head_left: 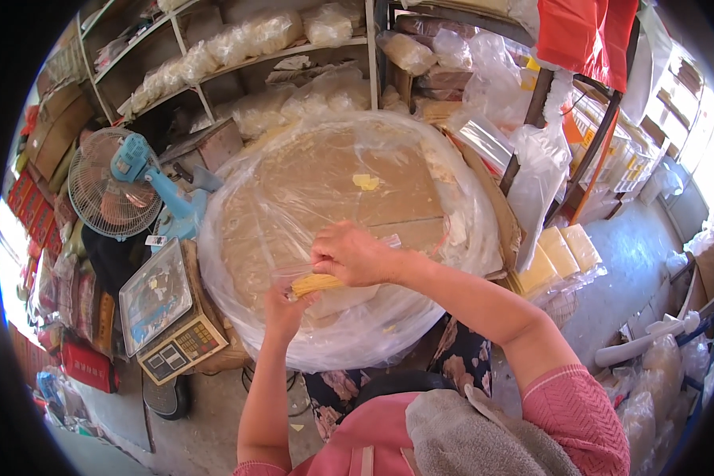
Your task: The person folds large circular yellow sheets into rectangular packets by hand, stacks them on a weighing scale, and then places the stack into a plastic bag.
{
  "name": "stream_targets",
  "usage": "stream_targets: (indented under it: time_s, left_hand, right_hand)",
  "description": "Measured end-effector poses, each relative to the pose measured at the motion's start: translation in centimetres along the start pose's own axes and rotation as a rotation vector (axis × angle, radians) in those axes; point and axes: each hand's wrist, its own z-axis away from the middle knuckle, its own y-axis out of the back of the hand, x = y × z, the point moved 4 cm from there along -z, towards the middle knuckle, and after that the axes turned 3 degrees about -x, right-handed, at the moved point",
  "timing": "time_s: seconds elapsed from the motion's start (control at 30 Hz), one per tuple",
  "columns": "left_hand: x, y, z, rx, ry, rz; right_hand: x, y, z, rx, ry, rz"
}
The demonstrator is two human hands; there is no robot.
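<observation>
A thin yellow bundle (pixel 316 283), apparently in clear plastic, is held low over the near part of a round, plastic-covered table (pixel 333 178). Whether it is paper or another sheet material I cannot tell. My left hand (pixel 285 308) grips its left end from the near side, fingers closed. Just above and to the right, my right hand (pixel 351 255) is closed with its fingertips bent down at the bundle. What those fingertips pinch is hidden by the hand. A small yellow scrap (pixel 366 182) lies on the brown cardboard at the table's middle.
Left of the table stand a digital scale (pixel 178 349) with a metal tray (pixel 156 295) and a blue fan (pixel 178 210). Stacked yellow packs (pixel 559 252) sit at the right. Shelves (pixel 282 55) of bagged goods line the back, and a red plastic bag (pixel 583 40) hangs at upper right.
</observation>
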Motion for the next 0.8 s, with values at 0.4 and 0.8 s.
stream_targets:
  time_s: [0.4, 0.8]
  left_hand:
    - [-0.3, -0.2, 0.2, 0.053, -0.01, -0.032]
    - [1.0, -0.3, 0.6, 0.057, 0.031, -0.028]
  right_hand:
    - [-0.6, -1.3, -1.2, -0.057, 0.0, -0.066]
    - [-0.5, -2.9, -3.2, -0.049, -0.024, -0.128]
